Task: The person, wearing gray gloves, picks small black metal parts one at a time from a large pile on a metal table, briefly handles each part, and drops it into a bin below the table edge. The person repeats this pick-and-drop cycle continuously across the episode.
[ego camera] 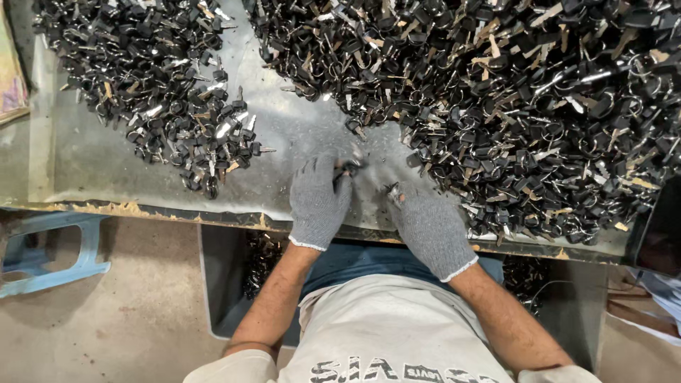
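Note:
My left hand [317,202], in a grey knit glove, rests on the metal tabletop [298,135] with its fingers closed around a small black-headed key piece [350,166]. My right hand [428,225], also gloved in grey, lies just to the right of it, fingertips pinching a small dark metal part [392,189]. A huge heap of black-headed keys on rings [511,92] spreads to the right, touching the right hand's side. A smaller heap of the same keys [163,92] lies to the left, apart from the left hand.
The table's front edge [177,213] is worn and rusty. Under the table a grey bin [213,284] holds more dark parts. A light blue plastic stool [50,248] stands on the concrete floor at left. A dark object [663,227] sits at the right edge.

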The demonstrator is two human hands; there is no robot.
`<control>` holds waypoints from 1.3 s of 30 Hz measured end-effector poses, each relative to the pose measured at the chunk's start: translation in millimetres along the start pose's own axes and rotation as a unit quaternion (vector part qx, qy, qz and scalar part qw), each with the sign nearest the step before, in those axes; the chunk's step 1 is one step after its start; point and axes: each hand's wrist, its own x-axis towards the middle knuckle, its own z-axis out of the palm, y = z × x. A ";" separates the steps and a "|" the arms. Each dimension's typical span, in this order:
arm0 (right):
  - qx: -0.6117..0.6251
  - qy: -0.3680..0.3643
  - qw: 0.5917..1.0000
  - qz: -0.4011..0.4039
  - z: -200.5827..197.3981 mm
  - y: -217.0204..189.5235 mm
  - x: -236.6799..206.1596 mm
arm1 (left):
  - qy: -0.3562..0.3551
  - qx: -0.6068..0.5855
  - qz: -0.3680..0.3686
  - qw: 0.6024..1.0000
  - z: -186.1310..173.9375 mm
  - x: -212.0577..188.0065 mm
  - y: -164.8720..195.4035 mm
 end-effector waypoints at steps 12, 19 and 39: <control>-0.027 -0.110 0.992 0.058 -16.2 -7.8 -13.5 | -0.079 0.009 0.131 0.988 22.7 -9.7 29.6; 0.085 0.169 0.980 -0.058 -25.5 -0.8 -22.6 | -0.067 -0.039 0.139 0.987 11.3 -12.1 31.9; 0.035 0.049 0.998 -0.009 -1.7 -6.6 5.0 | -0.077 -0.027 0.126 0.989 24.7 -12.7 16.6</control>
